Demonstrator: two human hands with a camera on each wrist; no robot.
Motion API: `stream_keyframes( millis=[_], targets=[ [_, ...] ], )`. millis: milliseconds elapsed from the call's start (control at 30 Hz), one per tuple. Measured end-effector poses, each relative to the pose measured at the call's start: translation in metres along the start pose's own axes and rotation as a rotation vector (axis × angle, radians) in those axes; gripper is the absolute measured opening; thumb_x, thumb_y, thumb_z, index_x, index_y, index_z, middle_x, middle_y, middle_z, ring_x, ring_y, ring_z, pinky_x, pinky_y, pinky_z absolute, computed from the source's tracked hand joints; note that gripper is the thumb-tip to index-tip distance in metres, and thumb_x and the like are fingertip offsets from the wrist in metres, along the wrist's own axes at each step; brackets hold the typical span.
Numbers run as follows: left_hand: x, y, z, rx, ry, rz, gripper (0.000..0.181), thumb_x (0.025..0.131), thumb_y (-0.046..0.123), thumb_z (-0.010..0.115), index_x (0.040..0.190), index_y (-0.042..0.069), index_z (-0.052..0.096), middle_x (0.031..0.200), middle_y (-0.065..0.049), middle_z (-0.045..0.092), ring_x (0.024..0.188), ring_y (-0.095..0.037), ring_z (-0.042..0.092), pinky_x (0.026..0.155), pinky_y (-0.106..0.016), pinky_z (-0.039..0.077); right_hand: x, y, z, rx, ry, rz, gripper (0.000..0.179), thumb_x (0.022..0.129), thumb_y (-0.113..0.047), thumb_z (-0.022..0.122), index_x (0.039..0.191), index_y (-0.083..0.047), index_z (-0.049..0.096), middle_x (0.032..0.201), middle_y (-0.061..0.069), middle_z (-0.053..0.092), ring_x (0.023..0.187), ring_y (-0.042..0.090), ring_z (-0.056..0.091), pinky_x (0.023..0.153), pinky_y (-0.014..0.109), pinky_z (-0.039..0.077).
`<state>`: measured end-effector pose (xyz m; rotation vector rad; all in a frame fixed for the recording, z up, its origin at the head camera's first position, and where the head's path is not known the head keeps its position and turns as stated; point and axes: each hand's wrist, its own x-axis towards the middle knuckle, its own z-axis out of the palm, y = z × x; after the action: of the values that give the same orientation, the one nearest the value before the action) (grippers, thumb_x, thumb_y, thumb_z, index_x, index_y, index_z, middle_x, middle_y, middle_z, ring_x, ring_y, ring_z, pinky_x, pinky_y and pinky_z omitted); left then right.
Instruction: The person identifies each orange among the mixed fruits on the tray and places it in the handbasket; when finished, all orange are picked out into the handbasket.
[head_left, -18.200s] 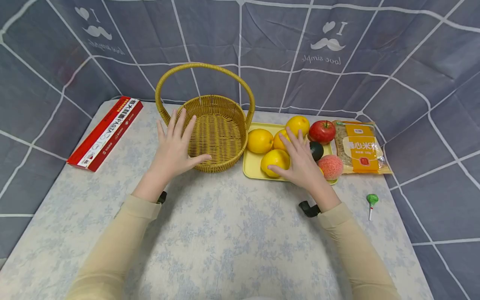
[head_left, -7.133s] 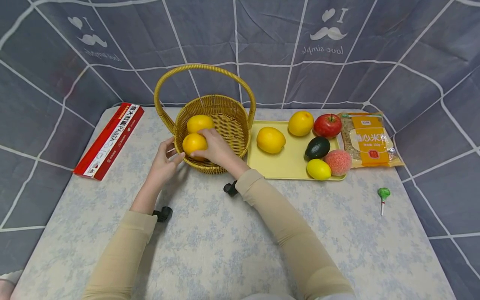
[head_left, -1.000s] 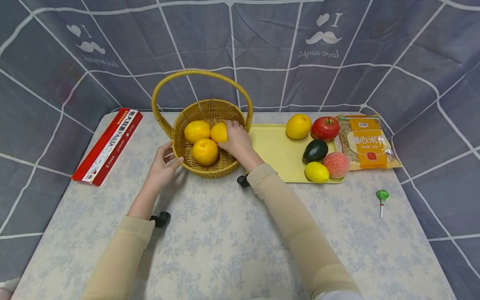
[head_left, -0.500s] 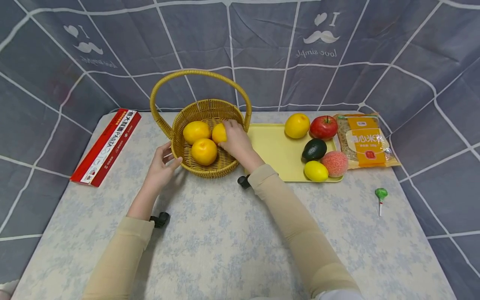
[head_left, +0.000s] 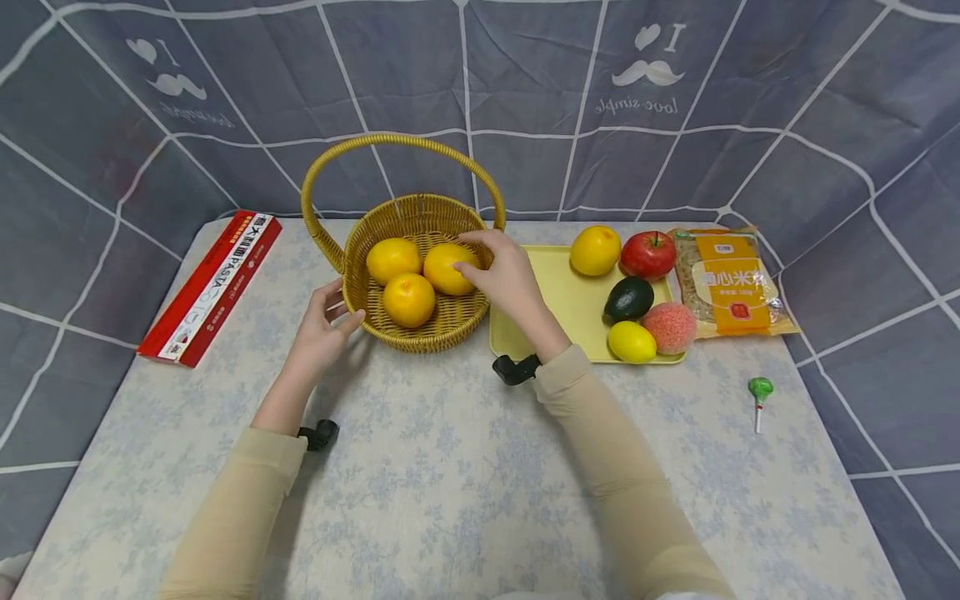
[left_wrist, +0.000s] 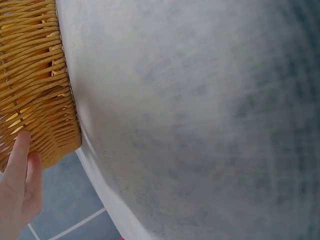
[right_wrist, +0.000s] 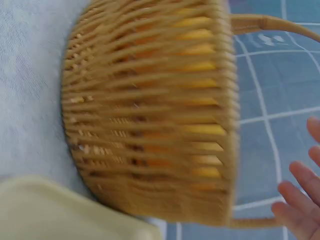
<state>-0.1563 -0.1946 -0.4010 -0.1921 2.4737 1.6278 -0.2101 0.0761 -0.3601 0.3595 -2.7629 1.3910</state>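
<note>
A round wicker basket (head_left: 422, 339) with a tall arched handle holds three orange-yellow fruits. One orange-like fruit (head_left: 408, 301) is at the front, a lemon-shaped fruit (head_left: 393, 261) behind it at the left, and another lemon-shaped fruit (head_left: 448, 269) at the right. My right hand (head_left: 507, 271) hovers over the basket's right rim, fingers spread and holding nothing; in the right wrist view its fingers (right_wrist: 298, 192) are apart from the wicker. My left hand (head_left: 322, 329) rests against the basket's left side. Its extended fingers (left_wrist: 20, 155) touch the outer wall in the left wrist view.
Right of the basket, a yellow tray (head_left: 558, 292) bears a yellow fruit (head_left: 596, 251), red apple (head_left: 648, 255), avocado (head_left: 629, 300), lemon (head_left: 632, 342) and peach (head_left: 670, 328). Beyond lie a food packet (head_left: 731, 283) and lollipop (head_left: 760, 390). A pasta box (head_left: 211, 289) lies left.
The fruits now in the basket came from the tray, the third most recently. Within the last half second my right hand let go of it and drew back rightward. My left hand stayed at the basket.
</note>
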Motion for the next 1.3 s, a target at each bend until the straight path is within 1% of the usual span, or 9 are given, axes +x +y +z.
stream_keyframes(
  millis=[167,200,300,500,600,733,933,1100,1300],
  targets=[
    [0.001,0.0,0.0,-0.003,0.007,-0.011,0.07,0.103,0.014,0.051,0.158,0.01,0.01,0.159,-0.019,0.024,0.146,-0.036,0.03,0.116,-0.05,0.035,-0.008,0.011,-0.017,0.129,0.047,0.015,0.042,0.09,-0.021,0.073,0.129,-0.009,0.064,0.131,0.008,0.062,0.123,0.026,0.056,0.109,0.038,0.045],
    [0.001,0.0,0.0,-0.003,0.009,-0.014,0.069,0.102,0.014,0.051,0.158,0.01,0.01,0.159,-0.019,0.024,0.146,-0.036,0.03,0.116,-0.05,0.035,-0.009,0.015,-0.02,0.148,0.061,0.016,0.042,0.089,-0.021,0.074,0.128,-0.008,0.064,0.13,0.008,0.062,0.124,0.026,0.056,0.11,0.038,0.044],
    [0.001,0.0,0.0,-0.001,0.011,-0.015,0.069,0.102,0.013,0.051,0.158,0.01,0.011,0.158,-0.019,0.025,0.146,-0.036,0.03,0.116,-0.05,0.036,-0.012,0.029,-0.03,0.186,0.103,0.041,0.042,0.089,-0.022,0.075,0.126,-0.008,0.065,0.129,0.008,0.064,0.122,0.024,0.058,0.108,0.035,0.046],
    [0.001,-0.001,-0.001,0.002,0.012,-0.008,0.069,0.102,0.014,0.052,0.158,0.01,0.011,0.159,-0.019,0.024,0.146,-0.037,0.029,0.116,-0.051,0.035,-0.017,0.054,-0.053,0.235,0.177,0.137,0.041,0.089,-0.023,0.075,0.125,-0.006,0.064,0.128,0.01,0.064,0.121,0.024,0.059,0.108,0.038,0.047],
    [0.001,-0.001,-0.001,0.002,0.011,-0.004,0.069,0.102,0.014,0.052,0.158,0.01,0.01,0.159,-0.019,0.024,0.146,-0.037,0.029,0.116,-0.051,0.035,-0.017,0.065,-0.065,0.231,0.234,0.18,0.042,0.088,-0.024,0.075,0.125,-0.006,0.065,0.128,0.011,0.064,0.122,0.024,0.058,0.108,0.039,0.047],
    [0.001,-0.002,-0.002,-0.002,0.006,0.001,0.07,0.102,0.016,0.052,0.158,0.009,0.01,0.158,-0.02,0.025,0.146,-0.037,0.03,0.116,-0.051,0.035,-0.017,0.079,-0.081,0.191,0.307,0.213,0.043,0.089,-0.024,0.074,0.126,-0.004,0.064,0.128,0.013,0.064,0.122,0.025,0.058,0.108,0.039,0.047],
    [0.001,-0.002,-0.002,-0.006,0.009,0.003,0.07,0.102,0.014,0.052,0.158,0.009,0.01,0.158,-0.021,0.026,0.145,-0.037,0.03,0.116,-0.051,0.035,-0.014,0.092,-0.099,0.157,0.38,0.284,0.05,0.089,-0.027,0.073,0.132,-0.006,0.059,0.134,0.012,0.059,0.126,0.026,0.053,0.11,0.037,0.043],
    [0.001,-0.002,-0.002,-0.007,0.01,-0.002,0.07,0.102,0.013,0.052,0.158,0.009,0.01,0.158,-0.021,0.025,0.145,-0.038,0.03,0.116,-0.052,0.035,-0.011,0.1,-0.105,0.11,0.388,0.34,0.058,0.089,-0.031,0.073,0.138,-0.006,0.052,0.14,0.013,0.052,0.129,0.028,0.048,0.111,0.037,0.041],
    [0.002,-0.002,-0.002,-0.009,0.007,-0.009,0.07,0.102,0.013,0.052,0.158,0.009,0.01,0.158,-0.02,0.025,0.145,-0.037,0.03,0.116,-0.051,0.035,-0.005,0.106,-0.105,0.093,0.347,0.409,0.068,0.09,-0.032,0.072,0.146,-0.006,0.043,0.147,0.016,0.043,0.134,0.031,0.041,0.114,0.041,0.037]
  ],
)
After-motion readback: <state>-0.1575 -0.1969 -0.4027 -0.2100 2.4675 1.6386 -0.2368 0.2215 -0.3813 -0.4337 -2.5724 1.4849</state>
